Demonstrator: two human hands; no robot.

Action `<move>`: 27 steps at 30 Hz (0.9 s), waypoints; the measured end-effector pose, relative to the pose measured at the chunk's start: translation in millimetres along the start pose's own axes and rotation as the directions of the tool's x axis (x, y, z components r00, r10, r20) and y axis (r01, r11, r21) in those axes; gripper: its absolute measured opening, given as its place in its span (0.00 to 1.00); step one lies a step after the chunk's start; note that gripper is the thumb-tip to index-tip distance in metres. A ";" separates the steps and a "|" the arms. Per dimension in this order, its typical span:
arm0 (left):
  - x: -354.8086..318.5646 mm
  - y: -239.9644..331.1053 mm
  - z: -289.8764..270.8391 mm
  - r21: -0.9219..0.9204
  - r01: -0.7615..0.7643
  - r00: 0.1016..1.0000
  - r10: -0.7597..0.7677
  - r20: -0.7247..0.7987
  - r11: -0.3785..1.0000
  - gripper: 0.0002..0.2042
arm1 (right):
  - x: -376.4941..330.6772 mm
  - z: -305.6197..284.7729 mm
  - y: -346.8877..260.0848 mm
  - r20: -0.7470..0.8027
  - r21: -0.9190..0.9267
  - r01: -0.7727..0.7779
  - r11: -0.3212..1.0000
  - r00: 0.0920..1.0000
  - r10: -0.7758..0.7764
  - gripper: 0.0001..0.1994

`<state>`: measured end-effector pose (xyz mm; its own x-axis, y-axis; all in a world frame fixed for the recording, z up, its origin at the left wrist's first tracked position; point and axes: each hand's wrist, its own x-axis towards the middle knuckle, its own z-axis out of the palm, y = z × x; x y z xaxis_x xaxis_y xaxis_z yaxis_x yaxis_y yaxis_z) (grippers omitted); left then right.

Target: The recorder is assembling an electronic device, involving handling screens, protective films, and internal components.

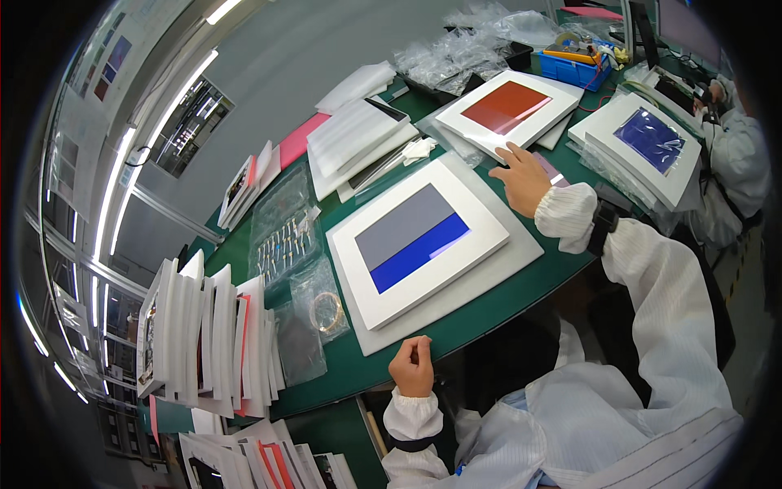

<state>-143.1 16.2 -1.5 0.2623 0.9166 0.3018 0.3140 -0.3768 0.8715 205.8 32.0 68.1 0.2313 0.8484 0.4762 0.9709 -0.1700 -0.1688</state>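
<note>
In front of me a white-framed display panel lies face up on a pale foam sheet. Its screen is grey above and lit blue below. My left hand is closed in a fist by the table's front edge, just below the panel, and no object shows in it. My right hand has its fingers spread, by the near corner of a second white-framed panel with an orange-red screen; whether the fingertips touch it I cannot tell. A small purplish plate lies partly behind that wrist.
White foam-wrapped panels stand in a row at left. Beside them are a clear tray of small parts and a bag with coiled wire. Behind are plastic bags and a blue bin. A person works beyond a blue-screened panel.
</note>
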 end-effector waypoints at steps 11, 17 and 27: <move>-3.1 5.8 -3.5 -0.012 0.007 1.000 -0.007 0.019 1.000 0.07 | 47.0 55.4 26.6 -0.055 -0.382 0.036 0.924 0.997 -0.061 0.10; 0.7 -1.0 -12.7 0.000 0.020 0.999 -0.020 0.050 1.000 0.07 | 88.0 0.3 12.2 -0.458 0.151 0.028 0.988 0.888 0.045 0.05; 132.4 72.7 -25.6 -0.360 -0.135 0.985 0.164 0.052 0.923 0.42 | 80.1 -136.4 -74.3 -0.133 0.833 0.347 0.432 0.882 -0.452 0.07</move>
<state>-109.0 113.6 111.7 0.3573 0.8342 0.4201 -0.0739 -0.4231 0.9031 160.7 44.2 236.5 -0.2265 0.7587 0.6108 0.4478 0.6380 -0.6264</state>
